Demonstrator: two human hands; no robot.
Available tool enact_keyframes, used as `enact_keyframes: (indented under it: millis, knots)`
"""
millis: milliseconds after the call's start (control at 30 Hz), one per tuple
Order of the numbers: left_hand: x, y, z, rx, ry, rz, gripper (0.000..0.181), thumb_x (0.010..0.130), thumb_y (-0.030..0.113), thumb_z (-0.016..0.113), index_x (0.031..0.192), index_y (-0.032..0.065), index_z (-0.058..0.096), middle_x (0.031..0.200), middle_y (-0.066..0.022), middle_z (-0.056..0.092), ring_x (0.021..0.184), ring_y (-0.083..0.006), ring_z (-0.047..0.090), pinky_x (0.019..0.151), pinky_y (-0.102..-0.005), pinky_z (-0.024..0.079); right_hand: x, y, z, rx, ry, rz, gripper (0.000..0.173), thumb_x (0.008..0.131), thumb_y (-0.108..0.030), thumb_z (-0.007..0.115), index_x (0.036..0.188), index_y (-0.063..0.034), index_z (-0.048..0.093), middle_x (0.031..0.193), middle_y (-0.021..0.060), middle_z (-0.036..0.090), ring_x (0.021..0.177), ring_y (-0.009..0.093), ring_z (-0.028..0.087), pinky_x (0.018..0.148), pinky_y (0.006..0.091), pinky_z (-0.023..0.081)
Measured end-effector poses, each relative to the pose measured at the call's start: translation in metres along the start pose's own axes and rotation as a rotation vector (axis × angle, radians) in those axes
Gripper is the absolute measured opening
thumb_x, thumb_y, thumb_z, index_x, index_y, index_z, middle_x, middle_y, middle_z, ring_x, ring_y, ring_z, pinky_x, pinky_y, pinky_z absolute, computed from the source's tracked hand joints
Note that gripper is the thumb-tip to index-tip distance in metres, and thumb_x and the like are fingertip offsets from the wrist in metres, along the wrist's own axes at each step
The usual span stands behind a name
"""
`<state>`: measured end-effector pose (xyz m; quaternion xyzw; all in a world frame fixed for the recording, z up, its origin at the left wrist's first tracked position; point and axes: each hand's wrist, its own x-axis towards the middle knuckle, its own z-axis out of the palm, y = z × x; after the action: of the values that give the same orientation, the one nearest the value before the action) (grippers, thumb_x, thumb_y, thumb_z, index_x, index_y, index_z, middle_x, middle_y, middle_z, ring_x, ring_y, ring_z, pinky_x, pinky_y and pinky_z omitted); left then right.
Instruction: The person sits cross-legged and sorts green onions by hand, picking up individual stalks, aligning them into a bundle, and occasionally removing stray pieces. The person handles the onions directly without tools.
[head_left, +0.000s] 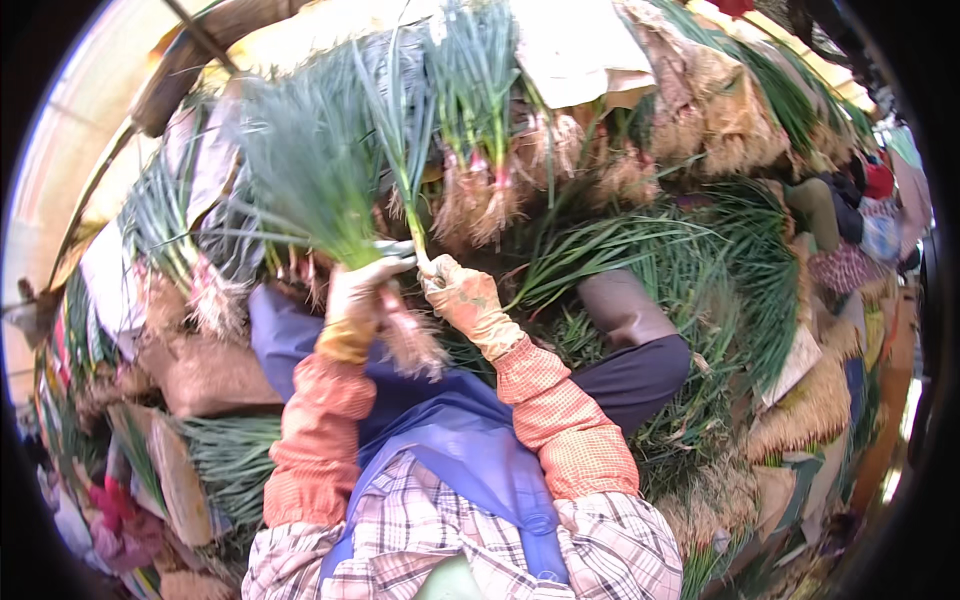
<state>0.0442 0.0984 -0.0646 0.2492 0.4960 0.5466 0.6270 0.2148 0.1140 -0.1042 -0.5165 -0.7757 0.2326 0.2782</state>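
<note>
My left hand (356, 296), in a pale glove with a yellow cuff, is closed around a bunch of green onions (330, 217). Its leaves point up and are blurred; its pinkish roots hang below the fist. My right hand (469, 300), in a stained cream glove, pinches the lower end of a single green onion stalk (414, 221) just right of the bunch. The left fingertips reach towards that stalk; whether they touch it I cannot tell. Beyond my hands lie more bunches of green onions (476, 157) with roots towards me.
Cut leaves and loose green onions (682, 300) cover the ground around my bent right leg (626, 307). Sacking (720, 105) and a white sheet (574, 56) lie over the far bunches. Stacked bunches (806, 405) stand at the right. Other people (874, 214) sit at the far right and lower left.
</note>
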Motion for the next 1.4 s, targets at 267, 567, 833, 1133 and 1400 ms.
enact_keyframes:
  millis: [267,567,833,1133,1400]
  knots:
    - [0.003,-0.023,-0.006,-0.236,-0.161,-0.075,0.035,0.085,0.013,0.06,0.11,-0.011,0.061,0.082,-0.015,0.069,0.057,-0.0157,0.064,0.047,-0.0202,0.05,0.003,0.084,-0.017,-0.084,-0.263,0.143,0.013,0.091,-0.018,0.054,0.092,-0.0058,0.059,0.074,0.0151,0.067,0.058,0.028,0.065,0.05,0.0392,0.05]
    - [-0.015,-0.041,0.001,-0.367,-0.075,-0.043,0.04,0.079,0.006,0.063,0.115,-0.0105,0.053,0.096,-0.0188,0.068,0.067,-0.0173,0.067,0.052,-0.0209,0.054,0.059,-0.01,0.001,1.433,-0.308,0.611,0.019,0.093,-0.02,0.06,0.09,-0.0022,0.063,0.063,0.0019,0.059,0.049,0.008,0.053,0.043,0.0209,0.042]
    - [-0.029,0.019,0.014,-0.233,0.091,0.294,0.017,0.081,0.008,0.063,0.091,-0.0052,0.062,0.073,-0.013,0.065,0.054,-0.0164,0.062,0.046,-0.0233,0.05,0.07,0.014,-0.076,1.937,0.501,0.206,0.036,0.095,-0.028,0.056,0.115,0.0013,0.059,0.096,0.0119,0.068,0.057,0.011,0.058,0.051,0.024,0.051]
    - [-0.014,0.043,0.014,-0.269,-0.058,0.319,0.041,0.079,0.009,0.065,0.112,-0.0125,0.059,0.088,-0.0185,0.068,0.061,-0.0183,0.062,0.058,-0.0252,0.054,0.156,0.024,0.041,1.34,-0.443,0.59,0.029,0.091,-0.027,0.062,0.109,-0.0051,0.064,0.082,0.0069,0.066,0.066,0.013,0.061,0.057,0.0252,0.048]
    - [0.01,0.007,-0.002,-0.386,-0.128,0.188,0.035,0.083,0.008,0.063,0.114,-0.0064,0.055,0.107,-0.0214,0.065,0.081,-0.0222,0.068,0.06,-0.0259,0.056,0.104,0.03,-0.017,0.716,-0.422,0.231,0.035,0.092,-0.034,0.061,0.112,-0.0054,0.06,0.089,0.0112,0.07,0.071,0.016,0.064,0.06,0.028,0.048]
